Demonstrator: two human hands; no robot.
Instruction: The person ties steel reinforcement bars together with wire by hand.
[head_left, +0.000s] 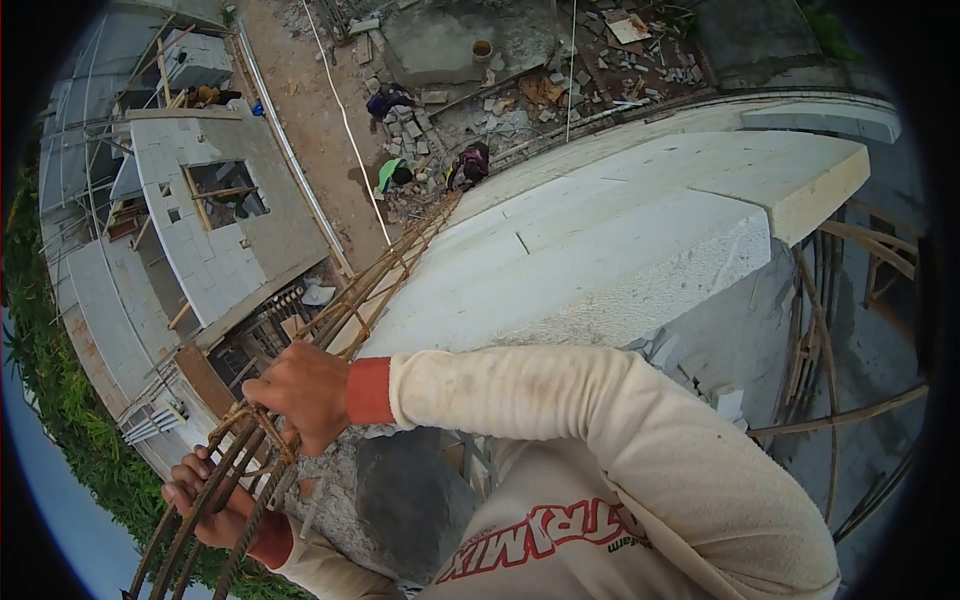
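A cage of rusty steel rebar runs from the lower left edge up past my hands. My left hand is curled around the long bars from below, fingers closed. Just above it, my right hand is closed at a bent rebar stirrup crossing the bars; its fingertips are partly hidden. More rebar stretches beyond my right hand, along the white block wall. Rough broken concrete lies just under my hands.
The white wall top curves away to the right, with a drop beside it. Far below, several people work among rubble. A block building stands across the dirt path. Wooden poles stick out at right.
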